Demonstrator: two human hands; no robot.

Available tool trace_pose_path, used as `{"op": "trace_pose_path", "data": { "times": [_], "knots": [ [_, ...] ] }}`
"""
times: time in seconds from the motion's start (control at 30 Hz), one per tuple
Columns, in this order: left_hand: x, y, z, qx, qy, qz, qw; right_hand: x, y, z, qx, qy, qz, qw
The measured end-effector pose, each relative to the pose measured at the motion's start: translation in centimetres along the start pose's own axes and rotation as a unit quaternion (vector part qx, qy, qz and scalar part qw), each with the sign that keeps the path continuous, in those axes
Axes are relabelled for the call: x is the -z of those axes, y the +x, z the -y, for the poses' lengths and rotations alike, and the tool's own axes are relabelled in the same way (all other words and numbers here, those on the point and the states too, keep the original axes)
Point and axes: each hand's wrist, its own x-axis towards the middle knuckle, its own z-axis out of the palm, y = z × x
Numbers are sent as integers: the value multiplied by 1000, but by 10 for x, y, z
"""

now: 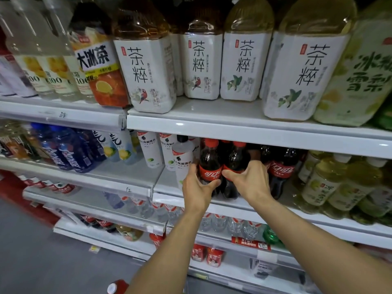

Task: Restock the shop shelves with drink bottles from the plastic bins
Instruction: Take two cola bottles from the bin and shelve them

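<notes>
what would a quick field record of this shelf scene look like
left hand: grips left cola bottle
right hand: grips right cola bottle
bottles: upright, side by side, red caps
place: front of middle shelf
left neighbour: white bottle
right neighbour: third cola bottle
shelf above: large tea bottles

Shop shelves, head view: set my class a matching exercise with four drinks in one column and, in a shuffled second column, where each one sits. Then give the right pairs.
Drinks
1. cola bottle gripped by the left hand
2. big white-label tea bottles
3. blue bottles
4. clear water bottles

Places
A. lower shelf, below the hands
B. upper shelf
C. middle shelf, at the left
D. middle shelf, front edge, centre

Pairs: 1-D, 2-B, 3-C, 4-A
</notes>
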Motion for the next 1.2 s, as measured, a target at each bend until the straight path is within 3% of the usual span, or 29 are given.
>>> {"op": "trace_pose_path", "data": {
  "times": [0.33, 0.67, 0.9, 1.07, 1.2],
  "knots": [
    [-8, 13, 4, 25, 39, -5, 999, -8, 10, 3, 5, -40, 34, 999],
    [-8, 12, 0, 9, 69, 1, 998, 9, 14, 22, 17, -178, 102, 979],
    [-12, 5, 17, 18, 39, -25, 999, 18, 7, 22, 34, -201, 76, 976],
    [-18, -3, 28, 38, 43, -31, 998, 25, 12, 21, 71, -146, 27, 986],
    [-23, -7, 39, 63, 62, -46, 995, 27, 29, 25, 22, -18, 36, 999]
  ]
}}
